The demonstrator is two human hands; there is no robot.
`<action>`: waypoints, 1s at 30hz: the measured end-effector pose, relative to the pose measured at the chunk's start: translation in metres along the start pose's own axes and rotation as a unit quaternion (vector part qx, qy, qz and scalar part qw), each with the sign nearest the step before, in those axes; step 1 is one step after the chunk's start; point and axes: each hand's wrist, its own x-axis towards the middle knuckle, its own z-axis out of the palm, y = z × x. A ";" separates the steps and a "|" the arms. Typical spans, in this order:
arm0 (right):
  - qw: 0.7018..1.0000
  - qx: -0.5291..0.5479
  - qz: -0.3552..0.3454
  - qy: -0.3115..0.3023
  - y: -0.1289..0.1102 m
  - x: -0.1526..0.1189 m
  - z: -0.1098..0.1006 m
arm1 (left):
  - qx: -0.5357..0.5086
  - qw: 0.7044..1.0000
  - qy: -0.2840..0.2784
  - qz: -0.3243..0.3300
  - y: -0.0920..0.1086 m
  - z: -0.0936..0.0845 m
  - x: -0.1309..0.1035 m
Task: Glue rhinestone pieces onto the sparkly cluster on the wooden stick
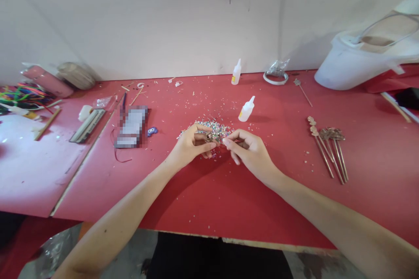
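My left hand (189,144) is closed around a small gold-coloured metal piece (209,137), its shape mostly covered by the fingers. Beside it, the fingertips of my right hand (251,150) pinch together close to that piece; what is between them is too small to make out. Both hands hover over the near side of a heap of tiny shiny multicoloured bits (214,127) on the red table (209,192). Just beyond the right hand stands a small white dropper bottle (246,110) with a pointed tip, slightly tilted.
Gold sticks with ornate heads (332,135) lie at the right. A second dropper bottle (235,73), a white ring (275,78) and a white bucket (352,61) are along the back. Leftward lie a blurred-out phone-like object (132,126) and a small blue item (152,131).
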 end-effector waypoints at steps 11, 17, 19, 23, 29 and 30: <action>0.998 0.027 0.047 -0.012 0.004 0.001 0.001 | 0.109 0.993 0.014 0.031 -0.002 0.002 -0.002; 0.999 0.022 0.048 -0.012 0.000 0.000 0.001 | 0.169 0.984 0.031 0.042 -0.004 0.001 -0.002; 0.998 0.021 0.049 -0.013 0.000 0.001 0.001 | 0.191 0.980 0.026 0.043 -0.004 0.000 -0.003; 0.998 0.017 0.051 -0.018 0.003 0.001 0.000 | 0.226 0.973 0.011 0.051 -0.003 0.000 -0.004; 0.998 0.019 0.048 -0.019 0.004 0.001 -0.001 | 0.308 0.948 0.002 0.084 -0.005 -0.004 -0.003; 0.999 0.019 0.047 -0.019 0.004 0.001 -0.001 | 0.327 0.940 0.004 0.093 -0.006 -0.005 -0.003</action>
